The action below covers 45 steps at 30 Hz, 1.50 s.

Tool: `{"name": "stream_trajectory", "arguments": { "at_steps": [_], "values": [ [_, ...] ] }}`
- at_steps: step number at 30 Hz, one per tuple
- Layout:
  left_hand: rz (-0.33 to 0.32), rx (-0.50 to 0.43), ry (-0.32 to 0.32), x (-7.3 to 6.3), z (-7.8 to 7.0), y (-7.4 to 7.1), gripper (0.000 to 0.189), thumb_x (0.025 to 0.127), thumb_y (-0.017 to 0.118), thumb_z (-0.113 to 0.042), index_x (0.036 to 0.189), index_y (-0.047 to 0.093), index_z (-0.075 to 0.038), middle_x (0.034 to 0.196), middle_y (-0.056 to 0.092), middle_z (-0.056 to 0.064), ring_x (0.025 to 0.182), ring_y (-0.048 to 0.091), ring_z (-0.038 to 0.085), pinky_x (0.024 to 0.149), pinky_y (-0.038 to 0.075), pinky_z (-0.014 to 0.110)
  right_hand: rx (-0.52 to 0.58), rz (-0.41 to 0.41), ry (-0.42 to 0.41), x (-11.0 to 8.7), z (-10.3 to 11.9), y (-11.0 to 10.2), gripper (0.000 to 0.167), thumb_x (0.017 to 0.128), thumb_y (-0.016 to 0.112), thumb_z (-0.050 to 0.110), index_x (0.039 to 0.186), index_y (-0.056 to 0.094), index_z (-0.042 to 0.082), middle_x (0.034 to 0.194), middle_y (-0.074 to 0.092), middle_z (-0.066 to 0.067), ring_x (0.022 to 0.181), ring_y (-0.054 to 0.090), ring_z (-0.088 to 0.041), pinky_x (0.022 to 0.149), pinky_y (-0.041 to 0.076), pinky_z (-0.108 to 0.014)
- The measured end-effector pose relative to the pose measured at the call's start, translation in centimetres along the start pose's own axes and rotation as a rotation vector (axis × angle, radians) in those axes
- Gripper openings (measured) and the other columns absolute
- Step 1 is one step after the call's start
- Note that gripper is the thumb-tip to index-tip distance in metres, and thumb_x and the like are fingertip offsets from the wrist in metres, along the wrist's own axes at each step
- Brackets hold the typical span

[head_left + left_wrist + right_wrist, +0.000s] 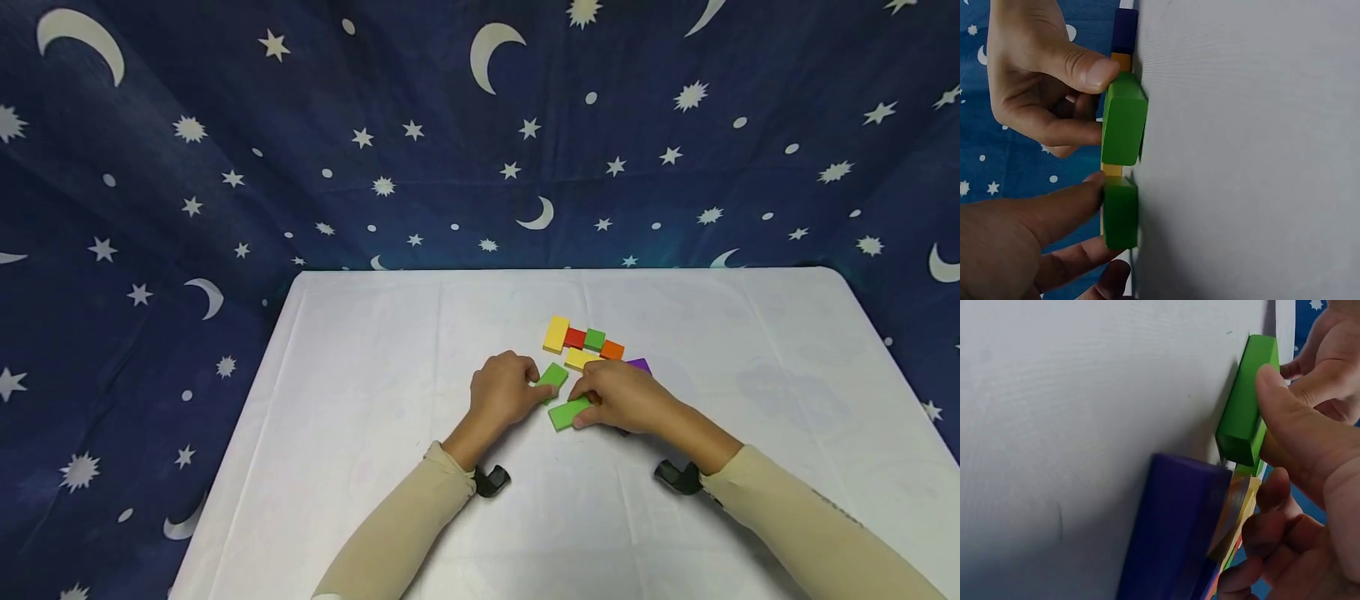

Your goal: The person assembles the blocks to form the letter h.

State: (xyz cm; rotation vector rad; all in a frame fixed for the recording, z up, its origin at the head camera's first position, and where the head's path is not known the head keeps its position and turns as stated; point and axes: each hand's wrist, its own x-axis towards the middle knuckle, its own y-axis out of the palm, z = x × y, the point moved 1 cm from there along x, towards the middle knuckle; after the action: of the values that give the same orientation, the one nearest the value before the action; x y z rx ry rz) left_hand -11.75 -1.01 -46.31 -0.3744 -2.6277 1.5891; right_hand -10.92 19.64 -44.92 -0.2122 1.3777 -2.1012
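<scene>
Near the middle of the table, my left hand point(504, 388) pinches a light green rectangular block point(553, 375) between thumb and fingers. Just right of it, my right hand point(628, 397) grips a second light green block point(566, 413), thumb on its near side. The two green blocks lie close together at an angle, with a small gap. In the right wrist view the right thumb presses along its green block point(1247, 400). A dark purple block point(1172, 525) lies beside that hand, mostly hidden by it in the head view.
Beyond the hands lie a yellow block point(556, 333), a red block point(574, 337), a small green block point(595, 339) and an orange block point(612, 350). Another yellow block point(582, 359) and a purple block point(640, 365) sit nearer. White cloth covers the table point(360, 400); a starry curtain point(450, 167) hangs behind.
</scene>
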Motion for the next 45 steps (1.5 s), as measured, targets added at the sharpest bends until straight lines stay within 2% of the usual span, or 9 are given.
{"name": "stream_trajectory", "arguments": {
  "at_steps": [5, 10, 13, 17, 24, 29, 33, 40, 45],
  "values": [
    [0.013, 0.017, 0.037, -0.7, -0.2, -0.6, 0.031, 0.080, 0.088, -0.037, 0.075, 0.065, -0.017, 0.078, 0.057, -0.002, 0.071, 0.051, 0.012, 0.053, 0.039, 0.027, -0.032, -0.020, 0.003, -0.2, 0.5, 0.1, 0.026, 0.070, 0.092, 0.041, 0.086, 0.075, 0.029, 0.078, 0.052, 0.011, 0.070, 0.045, -0.006, 0.062, 0.037, -0.023],
    [0.057, -0.079, 0.044, -1.4, 0.3, -1.2, 0.031, 0.080, 0.088, -0.020, 0.078, 0.058, -0.013, 0.071, 0.057, -0.002, 0.066, 0.051, 0.011, 0.055, 0.040, 0.025, -0.009, 0.000, 0.007, -0.4, 0.8, 0.3, 0.036, 0.070, 0.094, 0.035, 0.081, 0.061, 0.030, 0.069, 0.049, 0.012, 0.068, 0.047, -0.007, 0.063, 0.038, -0.025],
    [0.076, -0.167, 0.064, -1.8, 1.4, -1.5, 0.027, 0.082, 0.085, -0.017, 0.097, 0.064, -0.011, 0.075, 0.059, -0.001, 0.069, 0.053, 0.012, 0.061, 0.043, 0.026, 0.009, 0.006, 0.007, -0.6, 1.0, 0.3, 0.035, 0.072, 0.093, 0.032, 0.094, 0.067, 0.029, 0.073, 0.056, 0.014, 0.073, 0.053, -0.007, 0.067, 0.044, -0.028],
    [0.122, -0.299, 0.068, -2.5, 3.4, -1.9, 0.044, 0.090, 0.078, -0.017, 0.131, 0.063, -0.015, 0.084, 0.059, 0.000, 0.072, 0.051, 0.013, 0.068, 0.043, 0.029, 0.091, -0.029, -0.011, -0.4, 1.2, 0.2, 0.049, 0.080, 0.088, 0.030, 0.126, 0.070, 0.028, 0.103, 0.071, 0.011, 0.095, 0.064, -0.011, 0.086, 0.056, -0.038],
    [0.112, -0.526, -0.049, -4.4, 6.7, -2.8, 0.025, 0.092, 0.075, -0.017, 0.117, 0.071, -0.017, 0.086, 0.061, 0.000, 0.067, 0.055, 0.011, 0.064, 0.048, 0.028, 0.392, -0.081, 0.057, 1.0, 2.2, 0.2, 0.045, 0.089, 0.081, 0.027, 0.130, 0.062, 0.023, 0.086, 0.057, 0.001, 0.065, 0.061, -0.014, 0.066, 0.048, -0.027],
    [0.048, -0.492, -0.036, -4.9, 8.0, -3.2, 0.017, 0.090, 0.077, -0.016, 0.107, 0.076, -0.017, 0.080, 0.064, -0.004, 0.066, 0.057, 0.009, 0.064, 0.048, 0.026, 0.685, -0.040, 0.168, 2.8, 3.3, 1.1, 0.045, 0.097, 0.072, 0.018, 0.139, 0.056, 0.020, 0.103, 0.055, -0.010, 0.074, 0.074, -0.020, 0.077, 0.059, -0.029],
    [0.057, -0.442, -0.006, -4.8, 8.7, -3.1, 0.015, 0.086, 0.081, -0.019, 0.101, 0.076, -0.016, 0.078, 0.064, -0.007, 0.066, 0.054, 0.008, 0.063, 0.044, 0.025, 0.804, -0.031, 0.244, 4.4, 4.2, 2.3, 0.048, 0.097, 0.068, 0.009, 0.142, 0.055, 0.018, 0.108, 0.060, -0.013, 0.086, 0.071, -0.020, 0.077, 0.062, -0.033],
    [0.106, -0.411, 0.051, -4.7, 8.9, -2.8, 0.018, 0.084, 0.084, -0.027, 0.095, 0.075, -0.016, 0.072, 0.066, -0.008, 0.062, 0.056, 0.005, 0.061, 0.047, 0.024, 0.733, -0.082, 0.304, 6.4, 5.2, 3.2, 0.042, 0.090, 0.077, 0.018, 0.129, 0.062, 0.014, 0.078, 0.072, -0.003, 0.059, 0.063, -0.019, 0.067, 0.050, -0.032],
    [0.111, -0.389, 0.079, -4.4, 9.1, -2.9, 0.017, 0.083, 0.086, -0.027, 0.091, 0.075, -0.017, 0.066, 0.064, -0.008, 0.058, 0.055, 0.005, 0.059, 0.045, 0.023, 0.755, -0.099, 0.339, 7.4, 5.2, 3.3, 0.040, 0.086, 0.082, 0.018, 0.120, 0.061, 0.010, 0.077, 0.074, -0.002, 0.061, 0.069, -0.017, 0.066, 0.055, -0.030]
  ]
}}
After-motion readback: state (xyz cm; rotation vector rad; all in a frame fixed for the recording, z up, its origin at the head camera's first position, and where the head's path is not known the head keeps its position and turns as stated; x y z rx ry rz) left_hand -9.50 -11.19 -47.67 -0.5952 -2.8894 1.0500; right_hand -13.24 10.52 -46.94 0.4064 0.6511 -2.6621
